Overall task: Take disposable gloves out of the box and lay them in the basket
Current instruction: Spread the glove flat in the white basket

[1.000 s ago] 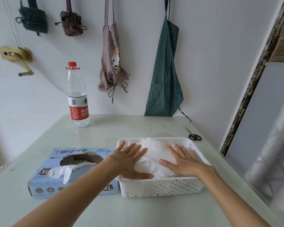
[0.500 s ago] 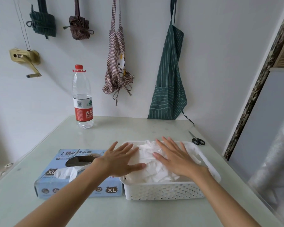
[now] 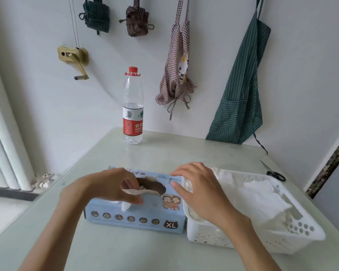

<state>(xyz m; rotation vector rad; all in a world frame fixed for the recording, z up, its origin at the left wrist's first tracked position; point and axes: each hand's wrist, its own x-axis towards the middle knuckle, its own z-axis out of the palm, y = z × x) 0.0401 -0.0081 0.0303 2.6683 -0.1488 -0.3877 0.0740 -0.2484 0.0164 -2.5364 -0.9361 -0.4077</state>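
1. Hands have left the basket (image 3: 294, 237): 1.0 s ago both lay flat on the white pile inside it, and 0.5 s ago they were lifting off; now both are over the box (image 3: 137, 214). I judge that 1 glove is laid down and the next pull is starting.
2. Left hand (image 3: 110, 186) sits at the dark oval slot in the box top, fingers curled round the white glove (image 3: 132, 192) that sticks out there; the pinch looks light, and the glove is not yet free of the slot.
3. Right hand (image 3: 200, 190) hovers with fingers spread and relaxed, holding nothing, above the box's right end and the basket's left rim.
4. Gloves in the basket (image 3: 260, 196) lie in a loose heap, some draped near the far-left rim.
5. Box and basket stand side by side, touching or nearly so, near the front of the worktop (image 3: 184, 151). The short path rightward from slot to basket is open, though the right hand sits in it.
6. Farther off, a bottle (image 3: 133, 106) stands at the back and scissors (image 3: 275, 174) lie behind the basket near the right edge, both well apart from the hands.
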